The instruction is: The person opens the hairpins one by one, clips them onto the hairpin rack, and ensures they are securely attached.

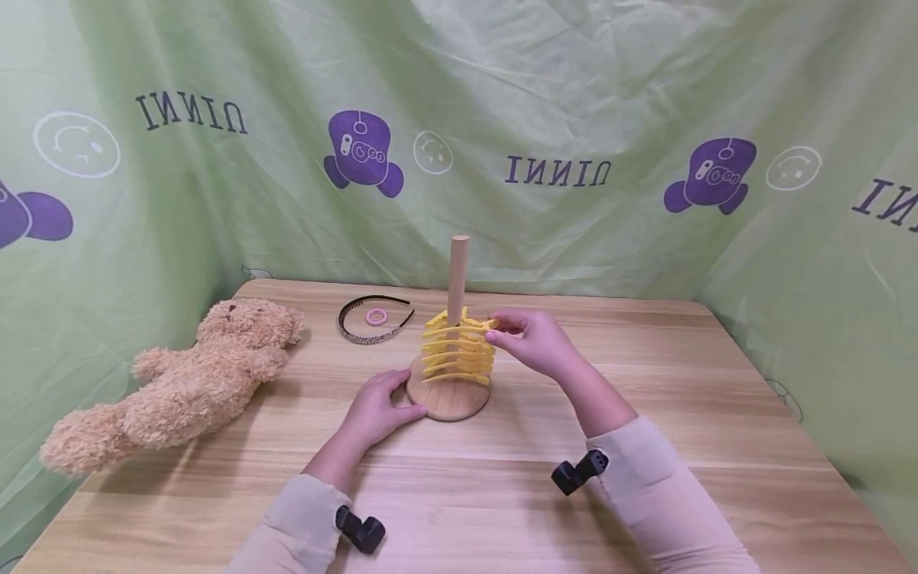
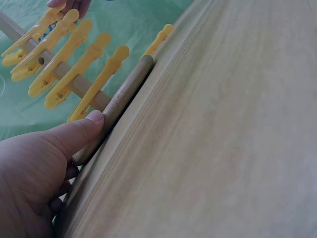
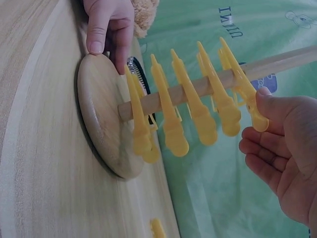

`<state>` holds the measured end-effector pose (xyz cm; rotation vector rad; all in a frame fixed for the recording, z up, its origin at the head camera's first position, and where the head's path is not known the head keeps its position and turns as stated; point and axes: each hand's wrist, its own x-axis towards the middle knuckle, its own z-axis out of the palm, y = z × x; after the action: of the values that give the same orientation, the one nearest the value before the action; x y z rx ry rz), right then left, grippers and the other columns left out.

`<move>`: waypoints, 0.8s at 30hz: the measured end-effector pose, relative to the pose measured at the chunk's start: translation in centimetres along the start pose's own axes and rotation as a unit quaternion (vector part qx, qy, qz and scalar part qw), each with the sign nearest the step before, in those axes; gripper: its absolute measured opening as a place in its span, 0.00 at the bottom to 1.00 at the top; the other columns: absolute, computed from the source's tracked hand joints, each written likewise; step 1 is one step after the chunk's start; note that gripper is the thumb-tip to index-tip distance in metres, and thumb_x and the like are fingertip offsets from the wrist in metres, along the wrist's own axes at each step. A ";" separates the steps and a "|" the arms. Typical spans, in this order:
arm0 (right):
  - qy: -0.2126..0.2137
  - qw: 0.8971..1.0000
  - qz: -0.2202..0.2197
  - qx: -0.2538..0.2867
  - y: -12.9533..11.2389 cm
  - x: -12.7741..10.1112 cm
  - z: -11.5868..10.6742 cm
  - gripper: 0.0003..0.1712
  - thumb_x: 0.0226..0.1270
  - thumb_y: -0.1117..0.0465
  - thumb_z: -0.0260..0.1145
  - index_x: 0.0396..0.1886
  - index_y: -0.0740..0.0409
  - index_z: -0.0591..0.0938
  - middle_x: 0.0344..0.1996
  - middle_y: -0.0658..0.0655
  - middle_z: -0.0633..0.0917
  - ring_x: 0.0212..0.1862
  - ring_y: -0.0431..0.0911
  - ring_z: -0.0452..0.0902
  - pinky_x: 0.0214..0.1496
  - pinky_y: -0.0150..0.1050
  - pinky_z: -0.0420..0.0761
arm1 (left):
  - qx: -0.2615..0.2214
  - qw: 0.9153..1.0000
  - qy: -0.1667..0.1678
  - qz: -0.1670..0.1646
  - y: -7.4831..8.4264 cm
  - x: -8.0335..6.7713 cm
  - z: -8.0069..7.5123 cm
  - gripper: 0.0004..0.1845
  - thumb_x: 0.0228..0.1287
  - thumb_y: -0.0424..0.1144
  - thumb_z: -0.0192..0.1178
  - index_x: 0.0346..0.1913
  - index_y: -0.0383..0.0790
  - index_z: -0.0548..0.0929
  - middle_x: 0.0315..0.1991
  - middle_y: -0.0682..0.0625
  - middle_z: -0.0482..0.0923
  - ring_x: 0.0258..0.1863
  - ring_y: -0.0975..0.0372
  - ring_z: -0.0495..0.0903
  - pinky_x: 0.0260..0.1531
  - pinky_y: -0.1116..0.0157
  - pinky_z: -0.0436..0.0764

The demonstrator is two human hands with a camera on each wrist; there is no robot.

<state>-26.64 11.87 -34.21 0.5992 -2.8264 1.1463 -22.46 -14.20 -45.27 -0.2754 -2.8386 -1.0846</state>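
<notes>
Resting at the near left edge of the round wooden base (image 1: 448, 400), the left hand (image 1: 376, 410) gripped its rim, thumb and fingers curled against the wood. Just beyond, five yellow clips (image 1: 457, 356) sat clamped one above another on the upright dowel (image 1: 457, 275) rising from the base's middle. The right hand (image 1: 534, 341) came in from the right and pinched the handle end of the top clip (image 1: 462, 324) between thumb and fingertips; in the right wrist view that clip (image 3: 242, 87) was on the dowel (image 3: 198, 88), highest in the row. Base and hands stood on the table (image 1: 645, 446). Farther left lay a teddy bear (image 1: 186, 383) on its side. Behind the base were a dark headband (image 1: 374, 319) and, inside its arc, a pink hair tie (image 1: 376, 316). Green cloth (image 1: 574, 96) hung behind it all.
</notes>
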 end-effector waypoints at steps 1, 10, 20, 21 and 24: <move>0.000 1.000 0.000 -0.001 0.0 0.0 0.0 0.25 0.51 0.42 0.61 0.46 0.50 0.78 0.39 0.50 0.83 0.43 0.44 0.78 0.42 0.38 0.80 | 0.000 1.000 0.001 0.001 0.0 0.0 0.0 0.41 0.38 0.57 0.65 0.57 0.41 0.69 0.57 0.42 0.68 0.59 0.51 0.64 0.62 0.53 0.59; -0.003 1.000 0.011 0.009 0.2 -0.6 -0.2 0.35 0.46 0.34 0.59 0.55 0.41 0.71 0.50 0.51 0.78 0.52 0.46 0.74 0.51 0.42 0.76 | 0.002 1.000 0.005 0.008 -0.1 0.1 0.2 0.40 0.38 0.57 0.65 0.56 0.40 0.70 0.57 0.42 0.68 0.59 0.51 0.64 0.61 0.53 0.60; 0.031 0.999 0.044 0.005 2.2 -1.1 -1.2 0.37 0.47 0.31 0.54 0.57 0.39 0.67 0.54 0.48 0.75 0.56 0.51 0.68 0.55 0.47 0.71 | 0.006 1.000 0.001 0.004 -0.1 0.0 0.1 0.41 0.38 0.58 0.65 0.57 0.41 0.69 0.57 0.42 0.68 0.59 0.50 0.64 0.61 0.52 0.59; 0.034 0.998 0.045 0.002 2.6 -1.1 -1.3 0.37 0.48 0.31 0.54 0.58 0.40 0.67 0.55 0.49 0.74 0.56 0.52 0.68 0.55 0.48 0.71 | 0.007 1.000 0.002 0.007 -0.1 0.0 0.1 0.41 0.38 0.58 0.65 0.57 0.41 0.69 0.57 0.42 0.68 0.59 0.50 0.64 0.61 0.52 0.59; 0.042 0.997 0.058 0.001 4.0 -1.2 -1.6 0.37 0.49 0.32 0.55 0.59 0.41 0.66 0.57 0.51 0.71 0.57 0.54 0.66 0.57 0.49 0.69 | 0.007 1.000 0.006 0.010 -0.1 0.0 0.2 0.41 0.37 0.58 0.65 0.57 0.41 0.69 0.57 0.41 0.68 0.58 0.50 0.64 0.61 0.52 0.60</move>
<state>-27.16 15.94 -35.87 0.3814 -2.8223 1.1628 -22.48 -14.14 -45.48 -0.2950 -2.8262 -1.0573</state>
